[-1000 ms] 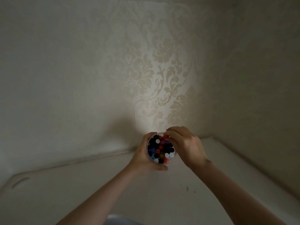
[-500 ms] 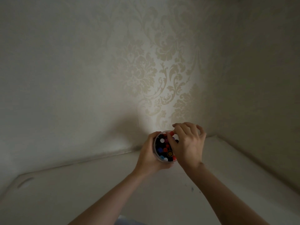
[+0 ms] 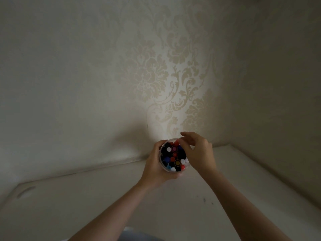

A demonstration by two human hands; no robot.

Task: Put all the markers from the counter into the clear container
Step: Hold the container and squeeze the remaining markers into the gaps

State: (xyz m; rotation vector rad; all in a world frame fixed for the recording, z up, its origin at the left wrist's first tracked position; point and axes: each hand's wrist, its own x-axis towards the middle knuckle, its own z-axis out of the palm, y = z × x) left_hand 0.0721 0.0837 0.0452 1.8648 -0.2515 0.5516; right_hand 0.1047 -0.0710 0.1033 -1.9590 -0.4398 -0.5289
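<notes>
Markers (image 3: 173, 156) upright packing clear container (image 3: 161, 164), left hand (image 3: 154, 168) gripping it

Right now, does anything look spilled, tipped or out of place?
Nothing stands out. The left hand grips the clear container, packed with markers; none lie on the visible counter.

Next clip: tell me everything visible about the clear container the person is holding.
The clear container is a round, see-through cup, plastic by its look, seen from above with its open mouth facing the camera. It is packed with upright markers showing black, white, red, blue and pink cap ends. The left hand grips its left and near sides, fingers curled round the wall. The right hand hovers at its right rim, fingers loosely bent over the markers. Whether its base rests on the white counter is hidden.
</notes>
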